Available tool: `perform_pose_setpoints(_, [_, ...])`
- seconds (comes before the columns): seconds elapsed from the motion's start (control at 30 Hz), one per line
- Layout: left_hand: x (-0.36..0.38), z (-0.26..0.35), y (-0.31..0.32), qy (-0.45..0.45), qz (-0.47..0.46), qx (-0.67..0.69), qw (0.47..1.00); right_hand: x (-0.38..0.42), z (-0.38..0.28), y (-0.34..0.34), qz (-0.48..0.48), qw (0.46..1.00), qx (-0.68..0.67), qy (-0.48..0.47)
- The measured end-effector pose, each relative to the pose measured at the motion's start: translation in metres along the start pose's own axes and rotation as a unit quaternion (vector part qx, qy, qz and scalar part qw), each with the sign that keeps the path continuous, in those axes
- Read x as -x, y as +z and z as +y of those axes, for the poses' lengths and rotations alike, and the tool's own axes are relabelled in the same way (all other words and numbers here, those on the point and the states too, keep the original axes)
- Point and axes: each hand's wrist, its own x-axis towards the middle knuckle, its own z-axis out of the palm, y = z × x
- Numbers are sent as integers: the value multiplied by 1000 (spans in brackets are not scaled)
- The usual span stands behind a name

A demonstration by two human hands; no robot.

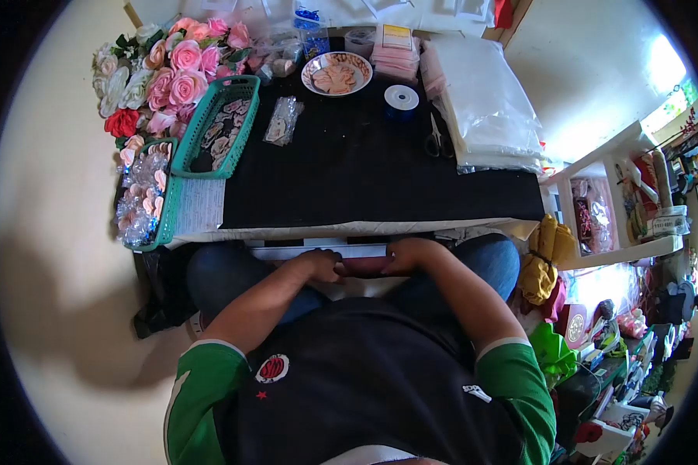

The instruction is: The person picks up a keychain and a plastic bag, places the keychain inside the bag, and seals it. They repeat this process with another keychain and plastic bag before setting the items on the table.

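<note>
Down at my lap, below the table's front edge, a dark maroon, roll-like item [366, 266] stretches between my two hands. My left hand [319, 265] has its fingers curled on one end of it. The other end is gripped by my right hand [409, 255], whose fingers are partly hidden. What kind of item it is, I cannot make out. Both forearms rest near my thighs, and a pale surface shows just behind the hands.
On the black-covered table [318, 186] are green baskets [180, 163], a patterned bowl [336, 74], a ribbon spool [401, 98], scissors [436, 141] and plastic sheets [488, 108]. Artificial flowers [184, 85] stand at the left, a white shelf [620, 252] at the right.
</note>
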Motion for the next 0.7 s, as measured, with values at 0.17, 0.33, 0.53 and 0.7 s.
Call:
perform_pose_setpoints(0.17, [-61,-71,18,7,-119,-128,984,8,-30,-26,-88,995,53,13])
perform_pose_setpoints(0.33, [-113,-103,-12,-8,-130,-44,990,-5,-18,-50,-103,994,17,-3])
perform_pose_setpoints(0.53, [-137,-144,-77,-38,-129,41,990,-46,-27,-101,-101,994,-24,-27])
perform_pose_setpoints(0.7, [-121,-134,-111,-52,-135,117,983,-43,-11,-84,-109,992,-62,-32])
